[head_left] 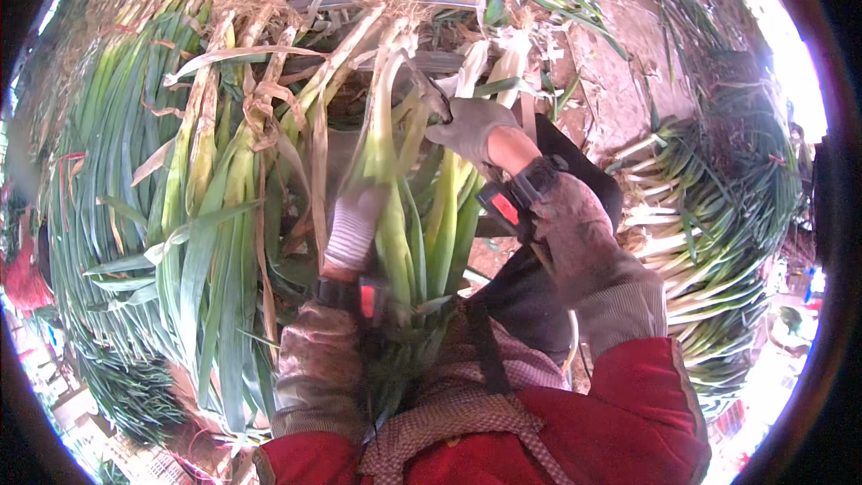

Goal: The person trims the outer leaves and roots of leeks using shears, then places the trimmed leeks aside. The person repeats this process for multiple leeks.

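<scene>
Left grip (359, 212) (gloved) against leek (382, 148)

L hand (361, 205) has a pale gry glove w/ mauve-&-white striped cuff, R hand (476, 126) a plain gry glove; up-arm of each, blk wrist device (505, 207) w/ red-orange panel, mottled brn oversleeves (319, 355), red sleeves (642, 386). Leeks btw hands (391, 229) run whitish to yel-grn to grn; bunch L of L hand (238, 180) is yel-grn & grn w/ tan dry bits. R of R hand, leek pile (660, 207) is white & dk grn; below btw hands, pinkish-gry checked cloth (449, 413).
</scene>
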{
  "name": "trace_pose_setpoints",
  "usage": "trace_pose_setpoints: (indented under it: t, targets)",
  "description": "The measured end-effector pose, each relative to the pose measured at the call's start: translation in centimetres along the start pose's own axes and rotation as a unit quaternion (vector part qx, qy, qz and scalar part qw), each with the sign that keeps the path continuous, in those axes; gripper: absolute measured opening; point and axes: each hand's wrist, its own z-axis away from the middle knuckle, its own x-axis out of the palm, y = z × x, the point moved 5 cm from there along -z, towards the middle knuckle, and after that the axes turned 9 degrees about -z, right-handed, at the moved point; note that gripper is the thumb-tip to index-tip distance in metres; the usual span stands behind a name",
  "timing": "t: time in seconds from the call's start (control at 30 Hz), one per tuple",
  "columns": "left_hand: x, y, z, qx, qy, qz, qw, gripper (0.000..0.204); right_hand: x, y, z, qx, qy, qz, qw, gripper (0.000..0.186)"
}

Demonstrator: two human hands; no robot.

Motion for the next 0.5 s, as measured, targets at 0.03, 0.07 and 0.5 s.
trace_pose_setpoints:
  t: [0.03, 0.07, 0.5]
  targets:
    - [0.1, 0.0, 0.0, -0.001, -0.013, 0.019, 1.0, 0.044, 0.0, 0.1, -0.3, 0.012, -0.01, 0.001, 1.0, 0.065]
    - [0.0, -0.2, 0.1, -0.029, -0.013, 0.076, 0.997, 0.043, 0.1, 0.1, -0.4, 0.023, -0.02, 0.001, 1.0, 0.065]
    - [3.5, 8.9, -1.0, 0.042, -0.079, 0.065, 0.994, 0.037, 0.7, 6.6, 4.6, -0.018, 0.136, -0.275, 0.952, 0.053]
